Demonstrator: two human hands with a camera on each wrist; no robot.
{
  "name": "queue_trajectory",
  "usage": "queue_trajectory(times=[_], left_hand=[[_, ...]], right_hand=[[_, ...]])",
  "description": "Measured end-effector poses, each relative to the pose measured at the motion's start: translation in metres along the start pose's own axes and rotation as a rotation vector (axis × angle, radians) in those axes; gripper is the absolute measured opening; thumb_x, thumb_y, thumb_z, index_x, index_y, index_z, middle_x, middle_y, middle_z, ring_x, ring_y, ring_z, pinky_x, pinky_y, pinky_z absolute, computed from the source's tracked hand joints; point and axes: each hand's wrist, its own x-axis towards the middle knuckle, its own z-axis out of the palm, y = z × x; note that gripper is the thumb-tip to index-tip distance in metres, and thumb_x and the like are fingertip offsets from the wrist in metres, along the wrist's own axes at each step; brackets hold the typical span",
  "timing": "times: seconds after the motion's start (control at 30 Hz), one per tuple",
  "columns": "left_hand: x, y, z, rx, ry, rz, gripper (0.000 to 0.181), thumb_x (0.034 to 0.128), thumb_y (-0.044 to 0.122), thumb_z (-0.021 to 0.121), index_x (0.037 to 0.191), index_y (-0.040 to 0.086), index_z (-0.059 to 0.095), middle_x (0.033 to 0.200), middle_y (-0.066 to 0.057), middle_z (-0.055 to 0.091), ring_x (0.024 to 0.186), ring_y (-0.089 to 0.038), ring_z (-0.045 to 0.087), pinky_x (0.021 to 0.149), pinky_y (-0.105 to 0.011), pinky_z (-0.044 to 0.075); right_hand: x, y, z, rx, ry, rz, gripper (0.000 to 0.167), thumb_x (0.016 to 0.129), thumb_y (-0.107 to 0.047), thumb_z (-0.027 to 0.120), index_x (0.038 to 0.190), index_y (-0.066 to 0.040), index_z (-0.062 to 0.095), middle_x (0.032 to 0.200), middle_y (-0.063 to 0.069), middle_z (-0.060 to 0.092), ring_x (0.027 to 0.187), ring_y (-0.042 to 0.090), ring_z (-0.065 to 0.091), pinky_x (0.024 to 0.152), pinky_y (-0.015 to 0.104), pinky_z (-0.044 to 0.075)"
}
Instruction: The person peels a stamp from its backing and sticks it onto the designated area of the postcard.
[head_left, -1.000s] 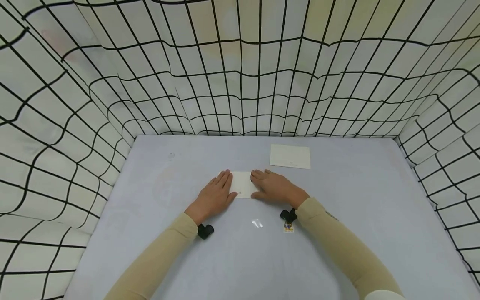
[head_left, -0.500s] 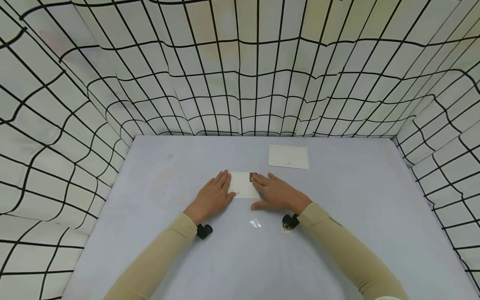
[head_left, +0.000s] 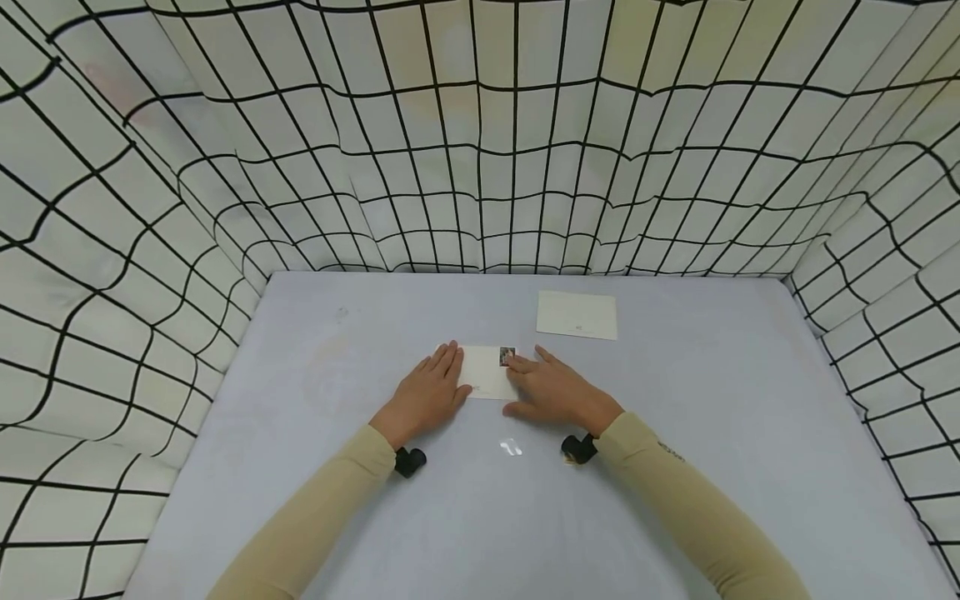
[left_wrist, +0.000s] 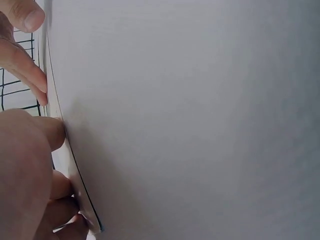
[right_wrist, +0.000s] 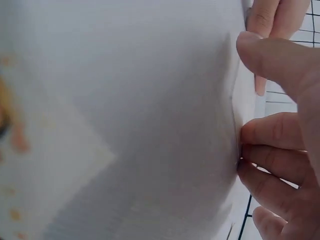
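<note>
A white envelope (head_left: 483, 375) lies flat on the table between my hands in the head view. At its upper right corner sits a small dark-patterned stamp (head_left: 505, 353). My left hand (head_left: 426, 395) rests flat on the envelope's left part, fingers straight. My right hand (head_left: 557, 388) touches the envelope's right end with its fingertips at the stamp, thumb spread on the near side. The right wrist view shows these fingertips (right_wrist: 255, 175) low against the envelope, seen edge-on. Parts of the envelope are hidden under both hands.
A second white envelope (head_left: 577, 315) lies farther back to the right. Another stamp, orange-spotted (right_wrist: 40, 170), lies under my right wrist, mostly hidden in the head view. A small shiny patch (head_left: 512, 447) shows on the white table (head_left: 465, 517). Black netting (head_left: 480, 175) surrounds the table's back and sides.
My right hand has slid slightly right and nearer, its thumb coming off the envelope, so the stamp that it covered now shows. My left hand has stayed in place.
</note>
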Motion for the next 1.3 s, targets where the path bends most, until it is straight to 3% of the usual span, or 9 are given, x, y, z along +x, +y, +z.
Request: queue_trajectory(times=[0.13, 0.3, 0.43, 0.63, 0.83, 1.3], left_hand=[[-0.001, -0.001, 0.0, -0.011, 0.003, -0.001, 0.071, 0.1115, 0.04, 0.042, 0.162, -0.005, 0.021, 0.173, -0.021, 0.019, 0.162, -0.038, 0.021, 0.13, -0.053, 0.027], [-0.001, -0.001, 0.001, -0.029, 0.02, 0.022, 0.07, 0.1112, 0.039, 0.043, 0.161, -0.006, 0.024, 0.172, -0.023, 0.021, 0.161, -0.039, 0.022, 0.129, -0.054, 0.028], [-0.001, 0.0, 0.002, -0.03, 0.016, 0.027, 0.07, 0.1115, 0.04, 0.041, 0.162, -0.006, 0.023, 0.172, -0.022, 0.02, 0.161, -0.038, 0.021, 0.13, -0.053, 0.027], [-0.001, 0.002, 0.003, -0.023, 0.009, 0.025, 0.071, 0.1118, 0.041, 0.04, 0.162, -0.005, 0.022, 0.173, -0.021, 0.019, 0.162, -0.037, 0.02, 0.13, -0.053, 0.027], [0.0, 0.001, 0.004, -0.006, 0.012, 0.024, 0.07, 0.1119, 0.04, 0.04, 0.162, -0.005, 0.021, 0.173, -0.021, 0.018, 0.162, -0.037, 0.02, 0.13, -0.053, 0.027], [0.001, -0.002, 0.002, -0.003, 0.012, 0.001, 0.07, 0.1115, 0.04, 0.042, 0.162, -0.005, 0.022, 0.173, -0.021, 0.02, 0.162, -0.037, 0.022, 0.129, -0.053, 0.029]], right_hand=[[0.003, 0.003, 0.003, 0.024, 0.035, -0.012, 0.069, 0.1, -0.05, 0.065, 0.149, -0.003, 0.055, 0.162, 0.01, 0.047, 0.154, 0.024, 0.043, 0.132, 0.052, 0.022], [0.008, 0.008, 0.004, 0.068, 0.125, -0.027, 0.05, 0.1, -0.042, 0.067, 0.135, -0.006, 0.068, 0.15, 0.01, 0.061, 0.144, 0.023, 0.055, 0.129, 0.052, 0.031], [0.012, 0.01, 0.002, 0.106, 0.16, -0.014, 0.05, 0.101, -0.04, 0.065, 0.137, -0.005, 0.066, 0.15, 0.012, 0.061, 0.143, 0.024, 0.057, 0.128, 0.049, 0.034], [0.016, 0.01, 0.002, 0.104, 0.1, 0.026, 0.066, 0.101, -0.046, 0.064, 0.152, -0.005, 0.051, 0.164, 0.012, 0.044, 0.155, 0.026, 0.041, 0.13, 0.045, 0.031], [0.018, 0.007, 0.005, 0.051, 0.026, 0.034, 0.079, 0.099, -0.054, 0.064, 0.158, -0.006, 0.042, 0.169, 0.01, 0.034, 0.159, 0.025, 0.032, 0.132, 0.043, 0.026], [0.01, 0.001, 0.008, -0.026, 0.005, 0.02, 0.091, 0.099, -0.065, 0.056, 0.162, -0.006, 0.031, 0.172, 0.009, 0.028, 0.161, 0.023, 0.027, 0.134, 0.045, 0.02]])
